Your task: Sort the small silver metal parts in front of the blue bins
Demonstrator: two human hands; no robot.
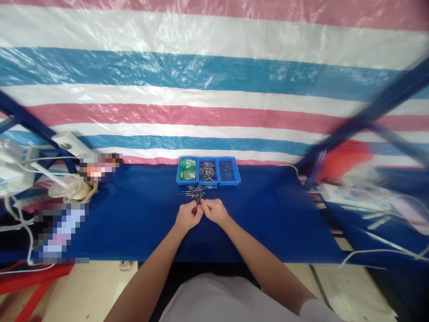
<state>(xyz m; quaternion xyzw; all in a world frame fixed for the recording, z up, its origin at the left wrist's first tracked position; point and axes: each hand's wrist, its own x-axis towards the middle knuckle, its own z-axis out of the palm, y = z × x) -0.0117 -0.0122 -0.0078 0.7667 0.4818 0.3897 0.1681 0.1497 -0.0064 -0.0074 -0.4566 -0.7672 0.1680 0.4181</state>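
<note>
- Both hands meet at the desk's middle: my left hand (188,216) and right hand (214,210) pinch one small dark part (197,205), too tiny to identify.
- Loose metal pins (196,192) lie just beyond, before the blue tray (208,171).
- Bare blue desk (268,214) spreads wide either side.
- My forearms converge, fingers curled.

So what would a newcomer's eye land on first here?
Probably the striped tarp in pink, white and blue filling the whole back wall. Next, at the middle of the blue table, the left hand and right hand meet over a small dark part pinched between them, beside a loose heap of metal pins. Just behind sit three blue bins, the left one holding green packets, the others more pins.
</note>
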